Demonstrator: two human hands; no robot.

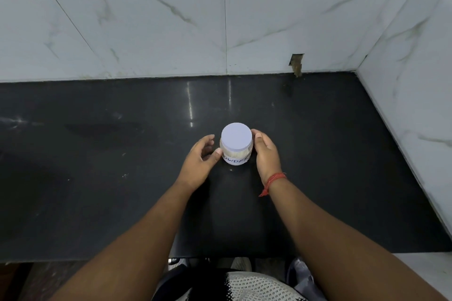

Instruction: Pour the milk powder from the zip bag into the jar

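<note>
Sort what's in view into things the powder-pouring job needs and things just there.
For the job: jar, its lid on, left hand and right hand at its sides. No zip bag in view.

Just there: black counter, tiled wall, red wrist thread.

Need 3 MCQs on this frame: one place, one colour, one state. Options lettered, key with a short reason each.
1. Where does the jar stand?
A. on the dark counter, between the two hands
B. on a wall shelf
C. on the floor

2. What colour is the jar's lid?
A. red
B. green
C. white

3. What state is the jar in?
A. tipped on its side
B. upright with the lid on
C. upright with the lid off

Key:
1 A: the jar rests on the counter, with the left hand and right hand on either side of it.
2 C: the round lid reads pale white from above.
3 B: the lid covers the jar's top and the label faces the camera.
</note>
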